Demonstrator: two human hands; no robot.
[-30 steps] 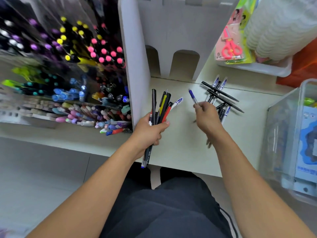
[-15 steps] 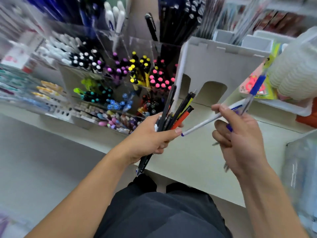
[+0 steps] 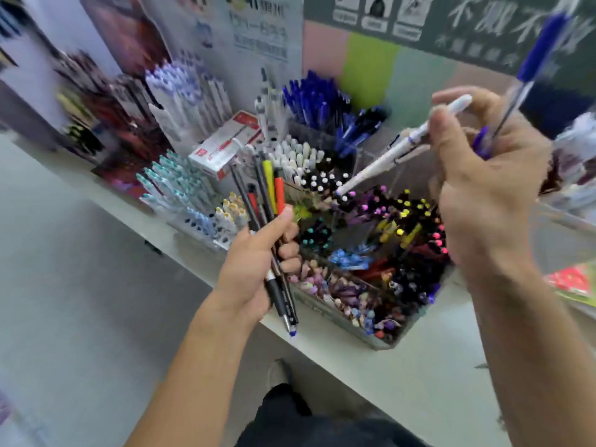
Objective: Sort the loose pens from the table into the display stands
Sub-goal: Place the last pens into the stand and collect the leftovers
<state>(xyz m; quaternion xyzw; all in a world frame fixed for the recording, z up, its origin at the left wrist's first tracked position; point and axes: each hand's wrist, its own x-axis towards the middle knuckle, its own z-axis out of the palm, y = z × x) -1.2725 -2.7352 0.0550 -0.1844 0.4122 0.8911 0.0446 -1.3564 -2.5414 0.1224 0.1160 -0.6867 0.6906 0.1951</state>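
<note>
Mid-sort: pens are collected, none slotted yet. Left hand [image 3: 254, 269] grips a mixed pen bundle [image 3: 267, 214] over the counter [image 3: 419, 375] edge. Right hand [image 3: 483, 188] pinches a white pen [image 3: 396, 150] and a blue-capped pen [image 3: 529, 69] above the tiered display stand [image 3: 371, 253]. Next, probably: match the white pen to its compartment and drop it in tip first.

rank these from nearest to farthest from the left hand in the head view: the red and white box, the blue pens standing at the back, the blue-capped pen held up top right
From the left hand:
1. Red and white box, just above the hand, lying on the stands.
2. Blue pens standing at the back, up and to the right.
3. Blue-capped pen, far top right, in the right hand.
</note>
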